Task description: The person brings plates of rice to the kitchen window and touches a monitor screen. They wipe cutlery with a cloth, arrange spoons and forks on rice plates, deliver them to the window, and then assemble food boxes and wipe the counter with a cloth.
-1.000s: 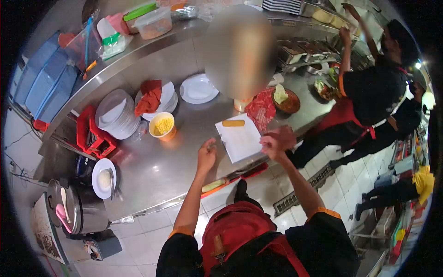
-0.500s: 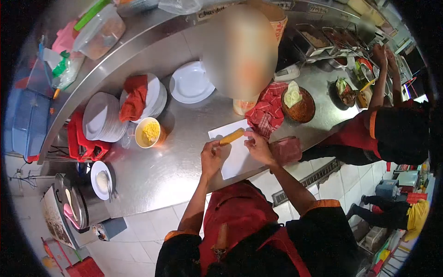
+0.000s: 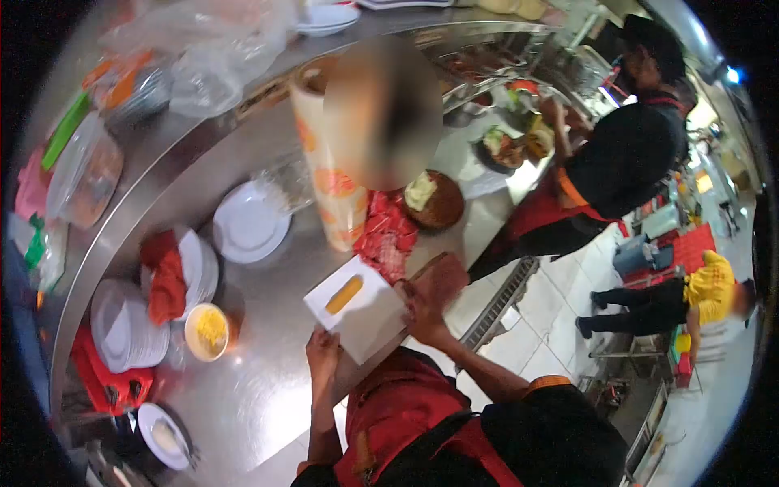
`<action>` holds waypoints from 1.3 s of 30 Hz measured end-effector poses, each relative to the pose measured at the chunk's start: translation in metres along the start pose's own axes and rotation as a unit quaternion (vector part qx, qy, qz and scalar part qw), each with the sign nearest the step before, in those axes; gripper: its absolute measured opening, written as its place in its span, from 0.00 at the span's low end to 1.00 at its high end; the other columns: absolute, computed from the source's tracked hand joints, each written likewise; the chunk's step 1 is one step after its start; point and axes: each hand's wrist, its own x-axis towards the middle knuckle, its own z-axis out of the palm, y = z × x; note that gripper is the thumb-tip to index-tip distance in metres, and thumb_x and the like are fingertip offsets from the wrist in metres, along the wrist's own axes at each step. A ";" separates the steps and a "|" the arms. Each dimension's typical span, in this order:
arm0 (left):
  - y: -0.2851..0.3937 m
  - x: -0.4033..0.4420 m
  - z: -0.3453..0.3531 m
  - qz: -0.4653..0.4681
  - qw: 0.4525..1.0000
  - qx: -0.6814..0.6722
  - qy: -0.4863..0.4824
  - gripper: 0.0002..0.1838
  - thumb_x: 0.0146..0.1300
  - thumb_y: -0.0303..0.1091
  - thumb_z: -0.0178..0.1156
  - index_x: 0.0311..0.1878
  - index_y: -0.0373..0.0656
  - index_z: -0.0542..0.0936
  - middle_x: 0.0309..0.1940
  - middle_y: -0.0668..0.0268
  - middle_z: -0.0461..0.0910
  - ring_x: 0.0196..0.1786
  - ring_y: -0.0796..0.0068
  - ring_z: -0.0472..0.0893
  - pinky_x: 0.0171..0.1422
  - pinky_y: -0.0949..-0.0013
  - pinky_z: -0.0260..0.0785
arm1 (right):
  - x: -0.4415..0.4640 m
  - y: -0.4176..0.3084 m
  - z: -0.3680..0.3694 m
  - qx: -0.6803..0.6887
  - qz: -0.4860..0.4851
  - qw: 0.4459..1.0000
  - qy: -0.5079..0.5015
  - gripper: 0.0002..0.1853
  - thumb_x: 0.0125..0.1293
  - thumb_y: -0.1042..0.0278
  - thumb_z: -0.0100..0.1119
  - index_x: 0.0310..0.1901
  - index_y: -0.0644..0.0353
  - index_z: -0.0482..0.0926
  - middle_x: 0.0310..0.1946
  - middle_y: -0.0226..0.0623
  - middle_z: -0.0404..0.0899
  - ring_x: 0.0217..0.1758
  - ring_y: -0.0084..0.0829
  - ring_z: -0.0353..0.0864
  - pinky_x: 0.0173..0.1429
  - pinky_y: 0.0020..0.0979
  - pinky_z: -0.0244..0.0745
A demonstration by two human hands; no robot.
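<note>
A sheet of white paper [image 3: 369, 325] lies at the counter's front edge, its lower part looking greyer than its upper part. On the upper part rests a long golden-brown food piece [image 3: 344, 295], touched by neither hand. My left hand [image 3: 323, 354] is closed at the paper's left edge, fingertips pinching it. At the right edge my right hand [image 3: 425, 315] is closed on the paper, its fingers slightly blurred. A dull red cloth [image 3: 442, 282] lies just beyond my right hand. Behind the paper is a red patterned cloth [image 3: 386, 239].
Left on the counter [image 3: 251, 333] are a tub of yellow shreds [image 3: 208, 332], stacked plates [image 3: 122, 325] and a white plate [image 3: 251, 221]. A tall patterned roll [image 3: 329, 178] stands behind the paper, near a bowl of red-brown food [image 3: 438, 201]. A co-worker [image 3: 629, 154] stands at right.
The food piece, held between both hands half a second ago, now lies on the paper. Both hands have moved apart to the paper's edges. The view has shifted and turned.
</note>
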 end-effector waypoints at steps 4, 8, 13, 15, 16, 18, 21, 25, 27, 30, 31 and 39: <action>-0.035 0.003 0.003 -0.021 0.997 -0.069 -0.043 0.11 0.56 0.18 0.55 0.43 0.38 0.73 0.32 0.65 0.78 0.33 0.79 0.75 0.36 0.75 0.67 | 0.011 -0.033 -0.047 0.257 0.218 0.934 -0.115 0.17 0.58 0.67 0.57 0.47 0.68 0.71 0.38 0.45 0.74 0.42 0.39 0.75 0.45 0.37 0.73; -0.032 -0.005 0.002 -0.026 0.993 -0.106 -0.041 0.12 0.56 0.15 0.54 0.42 0.37 0.74 0.35 0.65 0.78 0.37 0.78 0.76 0.44 0.74 0.68 | -0.006 -0.010 -0.014 0.581 0.331 0.728 -0.153 0.14 0.62 0.76 0.54 0.49 0.66 0.69 0.42 0.38 0.75 0.46 0.31 0.77 0.49 0.31 0.79; 0.002 -0.033 0.017 -0.045 0.992 -0.112 -0.036 0.11 0.57 0.16 0.54 0.44 0.35 0.74 0.37 0.65 0.78 0.39 0.77 0.76 0.46 0.74 0.68 | -0.011 -0.014 -0.054 0.658 0.367 0.640 -0.151 0.14 0.64 0.73 0.54 0.51 0.61 0.69 0.44 0.35 0.75 0.48 0.31 0.77 0.54 0.36 0.76; -0.001 -0.033 0.027 -0.049 0.981 -0.174 -0.066 0.10 0.58 0.17 0.54 0.44 0.35 0.74 0.37 0.65 0.79 0.39 0.78 0.76 0.46 0.74 0.69 | -0.014 -0.011 -0.076 0.689 0.403 0.590 -0.119 0.14 0.64 0.72 0.54 0.51 0.59 0.70 0.45 0.35 0.74 0.48 0.31 0.77 0.55 0.37 0.75; 0.007 -0.037 0.036 -0.036 0.985 -0.147 -0.079 0.10 0.58 0.17 0.55 0.44 0.35 0.74 0.37 0.64 0.79 0.39 0.78 0.77 0.46 0.74 0.69 | -0.016 -0.010 -0.085 0.698 0.403 0.583 -0.101 0.14 0.64 0.71 0.54 0.51 0.58 0.70 0.45 0.33 0.75 0.47 0.30 0.77 0.55 0.36 0.75; 0.022 -0.043 0.064 -0.026 0.986 -0.148 -0.077 0.11 0.58 0.18 0.55 0.45 0.34 0.73 0.38 0.62 0.79 0.40 0.77 0.77 0.47 0.74 0.69 | -0.018 -0.006 -0.104 0.701 0.393 0.589 -0.085 0.15 0.64 0.71 0.54 0.52 0.58 0.70 0.45 0.33 0.75 0.46 0.29 0.77 0.54 0.37 0.75; 0.014 -0.034 0.096 -0.039 0.992 -0.092 -0.083 0.12 0.57 0.19 0.56 0.45 0.32 0.73 0.40 0.60 0.78 0.42 0.74 0.77 0.50 0.72 0.69 | -0.032 0.024 -0.106 0.732 0.390 0.557 -0.038 0.18 0.64 0.73 0.54 0.56 0.58 0.68 0.44 0.32 0.74 0.45 0.27 0.76 0.53 0.38 0.76; 0.023 -0.019 0.160 -0.022 0.984 -0.097 -0.148 0.11 0.59 0.24 0.56 0.45 0.33 0.74 0.37 0.61 0.78 0.38 0.75 0.78 0.46 0.72 0.70 | -0.029 0.067 -0.137 0.679 0.387 0.622 0.048 0.19 0.65 0.73 0.50 0.58 0.63 0.66 0.41 0.36 0.78 0.36 0.29 0.79 0.50 0.40 0.77; 0.042 -0.015 0.191 0.085 0.977 0.009 -0.196 0.14 0.60 0.29 0.59 0.47 0.33 0.73 0.38 0.62 0.78 0.40 0.75 0.77 0.48 0.72 0.69 | -0.026 0.102 -0.155 0.669 0.376 0.638 0.058 0.17 0.65 0.71 0.51 0.55 0.63 0.68 0.40 0.35 0.77 0.37 0.30 0.79 0.51 0.41 0.77; 0.030 0.000 0.224 0.099 0.968 0.021 -0.229 0.16 0.63 0.38 0.58 0.48 0.37 0.74 0.34 0.64 0.78 0.36 0.76 0.77 0.41 0.72 0.71 | -0.027 0.172 -0.170 0.600 0.381 0.699 0.086 0.12 0.65 0.70 0.51 0.48 0.63 0.70 0.38 0.34 0.76 0.38 0.30 0.78 0.53 0.42 0.76; 0.028 0.001 0.231 0.175 0.959 0.075 -0.210 0.15 0.63 0.38 0.58 0.46 0.38 0.75 0.32 0.63 0.79 0.34 0.76 0.78 0.39 0.72 0.71 | -0.024 0.186 -0.182 0.593 0.390 0.698 0.101 0.10 0.65 0.71 0.51 0.46 0.63 0.71 0.38 0.34 0.76 0.39 0.30 0.78 0.54 0.43 0.76; 0.034 -0.011 0.202 0.217 0.945 0.195 -0.149 0.10 0.62 0.35 0.56 0.41 0.39 0.79 0.31 0.61 0.80 0.30 0.72 0.79 0.35 0.71 0.71 | 0.006 0.322 -0.224 0.603 0.352 0.706 0.122 0.17 0.63 0.69 0.54 0.53 0.61 0.70 0.48 0.36 0.76 0.46 0.33 0.79 0.53 0.41 0.75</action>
